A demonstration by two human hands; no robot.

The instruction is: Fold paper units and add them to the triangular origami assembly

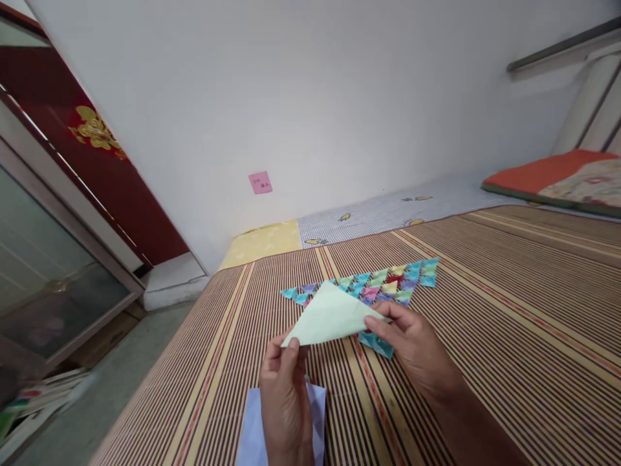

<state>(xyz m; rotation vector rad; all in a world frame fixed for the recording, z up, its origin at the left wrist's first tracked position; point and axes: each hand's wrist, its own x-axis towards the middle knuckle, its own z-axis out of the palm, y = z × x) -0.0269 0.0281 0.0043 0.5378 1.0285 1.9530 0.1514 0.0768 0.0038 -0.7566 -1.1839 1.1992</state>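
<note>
A pale green sheet of paper (pixel 332 315), folded into a triangle, is held up above the striped mat (pixel 218 362). My left hand (pixel 287 395) pinches its left corner, thumb on top. At the right corner my right hand (pixel 412 343) grips the paper between thumb and fingers. Behind it, several small folded paper triangles (pixel 383 281) in blue, green, yellow, pink and red lie in rows on the mat, partly hidden by the green paper and my right hand. Lavender paper (pixel 250 424) lies under my left wrist.
A yellow cloth (pixel 264 243) and a checked cloth (pixel 369 217) run along the wall. An orange cushion (pixel 538 171) lies at the far right. A pink note (pixel 261 182) is on the white wall. At left stands a glass-paned door (pixel 58 259) above the grey floor.
</note>
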